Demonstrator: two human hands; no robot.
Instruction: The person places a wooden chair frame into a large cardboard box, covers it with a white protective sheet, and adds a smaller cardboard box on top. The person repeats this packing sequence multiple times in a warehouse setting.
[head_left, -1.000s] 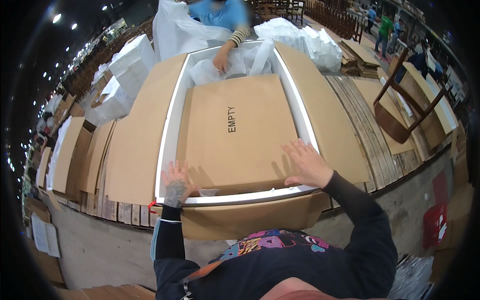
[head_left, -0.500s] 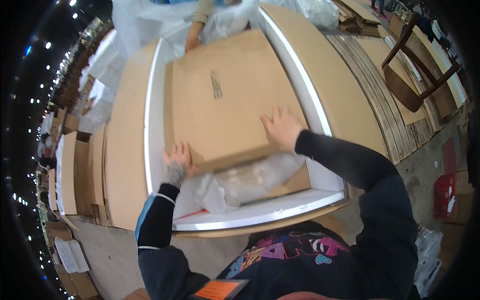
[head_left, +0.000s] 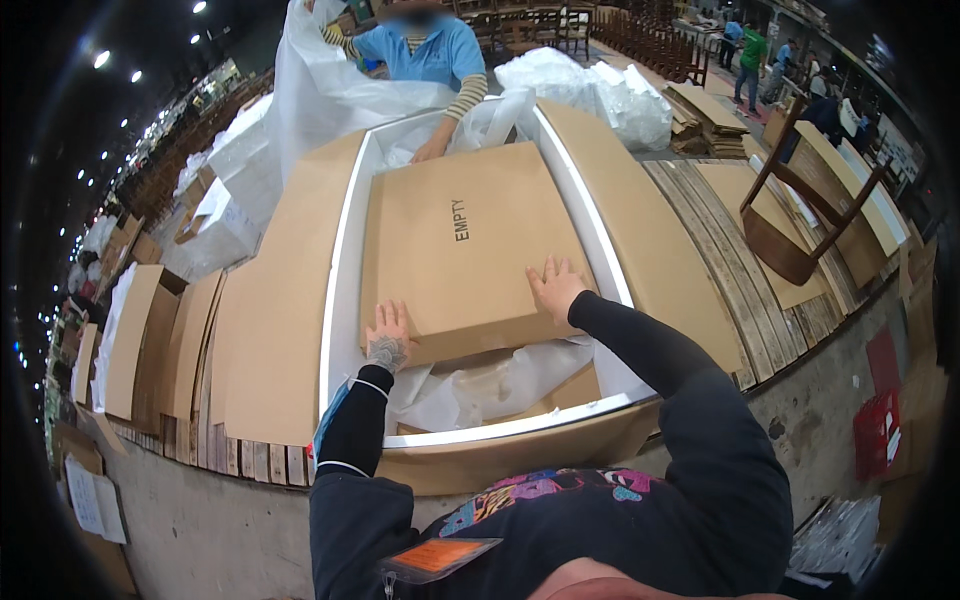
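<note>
A flat brown cardboard box (head_left: 500, 260) lies inside a large open carton whose sides are lined with white foam (head_left: 343, 300). My left hand (head_left: 388, 328) rests open on the box's near left corner, fingers spread. At the near right corner, my right hand (head_left: 556, 285) lies open on top as well. Crumpled translucent wrap (head_left: 485, 390) fills the gap between the box and the near foam wall. A co-worker's hand (head_left: 432, 148) reaches in at the box's far left corner. What lies beneath the box is hidden.
Wide carton flaps (head_left: 275, 330) spread to both sides. Wooden slats (head_left: 715, 265) and a brown chair-like wooden frame (head_left: 790, 245) stand to the right. A co-worker in blue (head_left: 425, 60) stands opposite, beside a sheet of plastic (head_left: 310, 100). A red crate (head_left: 876, 433) sits on the floor.
My view has tilted up, bringing the co-worker's upper body into sight. Both my hands stay on the near part of the box. The co-worker's other arm now shows, raised with the plastic sheet.
</note>
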